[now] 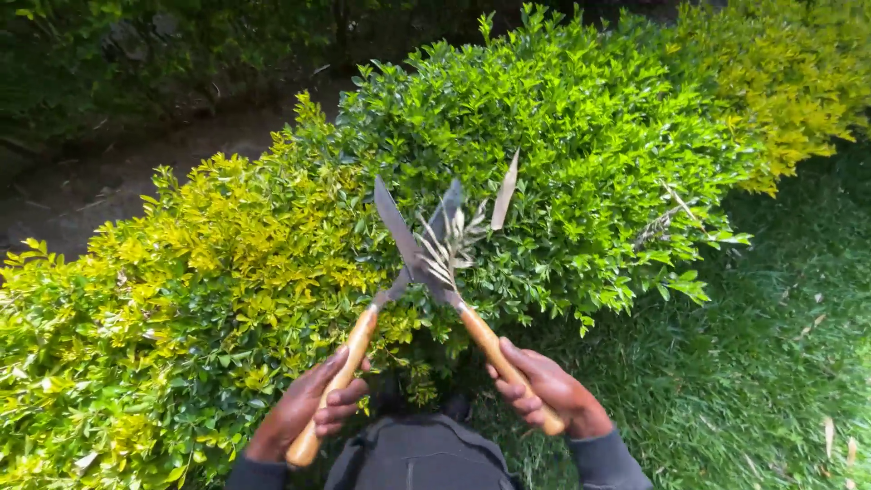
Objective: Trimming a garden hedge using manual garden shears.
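Your left hand [308, 404] and right hand [544, 386] each grip a wooden handle of the hedge shears [419, 263], blades parted over the hedge [562, 136] mid-frame.

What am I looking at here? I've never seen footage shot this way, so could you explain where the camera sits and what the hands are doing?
The camera is worn on a person's head and looks down, so you see their own two arms from above. The left hand grips one wooden handle and the right hand grips the other handle of a pair of hedge shears. The blades are open in a V over a leafy hedge, with a pale dry frond lying between them. The hedge is yellow-green on the left, deeper green in the middle. To the right is grass; bare soil lies behind the hedge.
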